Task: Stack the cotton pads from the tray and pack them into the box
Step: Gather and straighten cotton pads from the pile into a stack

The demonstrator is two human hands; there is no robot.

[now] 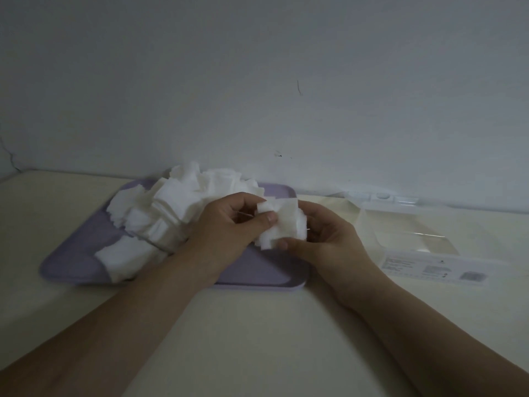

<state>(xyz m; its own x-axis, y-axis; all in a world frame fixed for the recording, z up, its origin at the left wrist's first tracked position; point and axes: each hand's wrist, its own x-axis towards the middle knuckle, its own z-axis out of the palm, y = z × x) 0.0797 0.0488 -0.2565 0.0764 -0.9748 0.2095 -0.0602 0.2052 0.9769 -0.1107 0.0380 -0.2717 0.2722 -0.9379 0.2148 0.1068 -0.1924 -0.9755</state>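
A lilac tray (pixel 257 270) lies on the cream table, with a loose heap of white square cotton pads (pixel 171 202) over its left and far part. Above the tray's right side, both hands hold one uneven bunch of pads (pixel 286 224). My left hand (pixel 229 227) pinches the bunch from the left with the thumb on top. My right hand (pixel 329 242) cups it from the right and below, thumb at the lower edge. A clear plastic box (pixel 423 245) lies open to the right of the tray, its printed label facing me.
The box's clear lid (pixel 380 197) rests against the grey wall behind it. The wall runs close behind the tray. Bare cream table (pixel 257 339) lies between the tray and me, crossed by both forearms.
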